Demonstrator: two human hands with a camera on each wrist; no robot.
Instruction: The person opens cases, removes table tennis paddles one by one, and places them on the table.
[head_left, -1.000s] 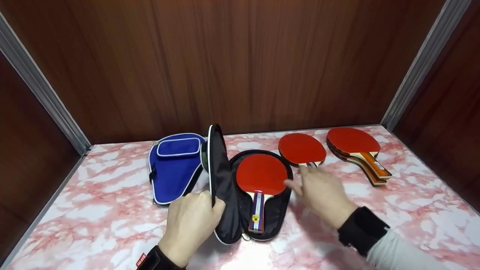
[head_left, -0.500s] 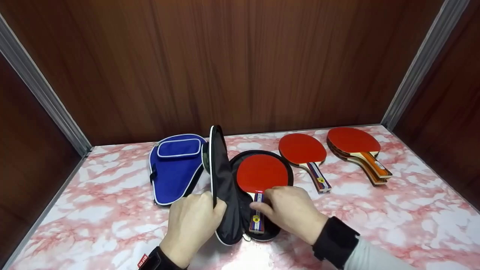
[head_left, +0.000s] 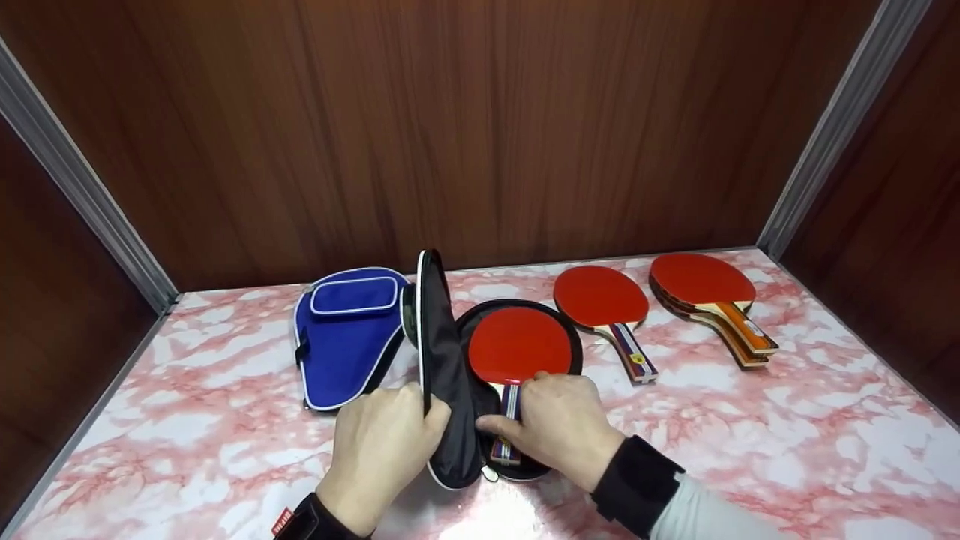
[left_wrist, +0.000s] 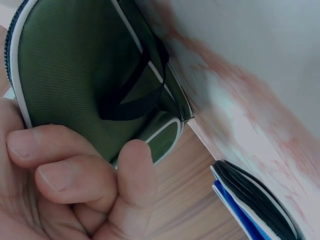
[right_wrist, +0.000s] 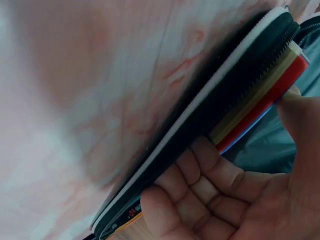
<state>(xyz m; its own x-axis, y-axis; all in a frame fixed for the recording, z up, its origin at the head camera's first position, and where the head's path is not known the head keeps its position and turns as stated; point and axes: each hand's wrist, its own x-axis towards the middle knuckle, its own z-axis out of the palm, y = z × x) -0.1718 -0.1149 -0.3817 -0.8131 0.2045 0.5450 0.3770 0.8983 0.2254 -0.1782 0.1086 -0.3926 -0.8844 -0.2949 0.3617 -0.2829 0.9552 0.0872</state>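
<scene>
A zip-up paddle case with black lining (head_left: 454, 375) lies unfolded at the middle of the table, its outer cloth (left_wrist: 65, 65) green in the left wrist view. My left hand (head_left: 390, 435) grips the edge of its raised cover, holding it upright. In the other half lies a red table tennis paddle (head_left: 519, 343), handle toward me. My right hand (head_left: 566, 420) is at that handle (right_wrist: 265, 102), thumb across on its left side and curled fingers along its right, just over the zipped rim. The hand covers part of the handle.
A blue paddle case (head_left: 349, 345) with white piping lies to the left. Right of the unfolded case rests another red paddle (head_left: 600, 295) with a striped handle, then a stack of paddles (head_left: 701, 279) with orange handles. Wooden panels (head_left: 480, 135) wall in the marbled table (head_left: 187, 450).
My right hand has come from beside the loose striped-handle paddle, leftward and down to the handle of the paddle in the case. My left hand keeps holding the cover up.
</scene>
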